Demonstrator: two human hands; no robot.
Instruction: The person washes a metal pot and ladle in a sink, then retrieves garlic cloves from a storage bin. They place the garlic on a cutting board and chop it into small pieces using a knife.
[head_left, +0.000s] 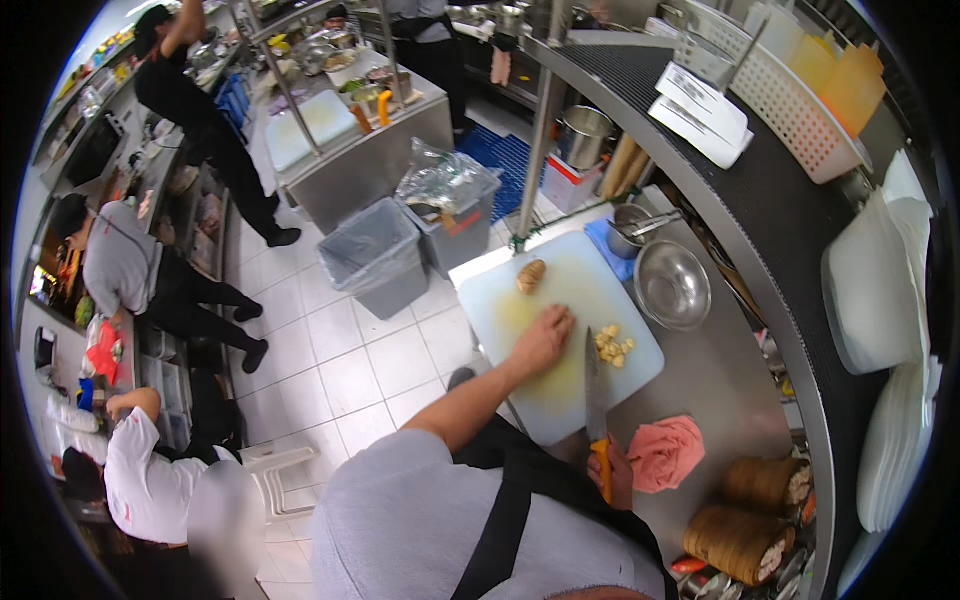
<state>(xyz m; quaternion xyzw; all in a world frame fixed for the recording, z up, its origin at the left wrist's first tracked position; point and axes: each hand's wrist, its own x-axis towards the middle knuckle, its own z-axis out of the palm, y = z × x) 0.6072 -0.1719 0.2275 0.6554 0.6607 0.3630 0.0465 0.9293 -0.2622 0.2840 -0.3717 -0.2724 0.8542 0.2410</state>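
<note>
My left hand rests on a white cutting board, its fingers bent down against the surface. Whether anything lies under those fingers cannot be seen. In my right hand is the orange handle of a kitchen knife, held low beside the board's near edge. The blade reaches over the board and points away from me. Just right of its tip sits a small heap of pale yellow chopped pieces. A brown, ridged root-like piece lies near the board's far edge, beyond my left hand.
Right of the board are a steel bowl, a metal container with utensils and a crumpled pink cloth. A shelf post rises behind the board. Grey bins stand on the floor. Several people work at left.
</note>
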